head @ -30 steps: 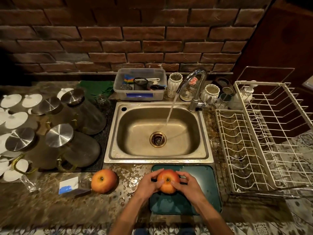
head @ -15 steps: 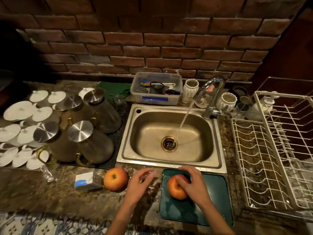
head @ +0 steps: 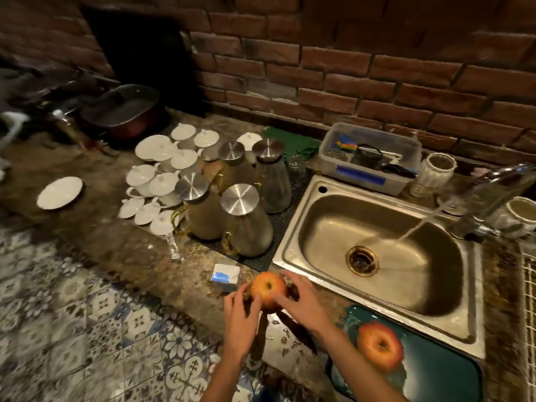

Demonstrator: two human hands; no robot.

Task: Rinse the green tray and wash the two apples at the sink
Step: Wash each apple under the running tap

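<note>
Two apples, one tray, one sink (head: 295, 242) running at right, likely ready for washing. Green tray (head: 452, 369) sits near right, wet, holding one apple (head: 380, 345), which we judge parked there out of the way. We cup the second apple (head: 268, 290) on the counter left of the sink, left hand (head: 242, 316) and right hand (head: 304, 303) curled round it for a lift.

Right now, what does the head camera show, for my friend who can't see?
Both hands, left and right, hold an apple over a wet counter. A second apple sits on a green tray beside a sink with water running.
</note>
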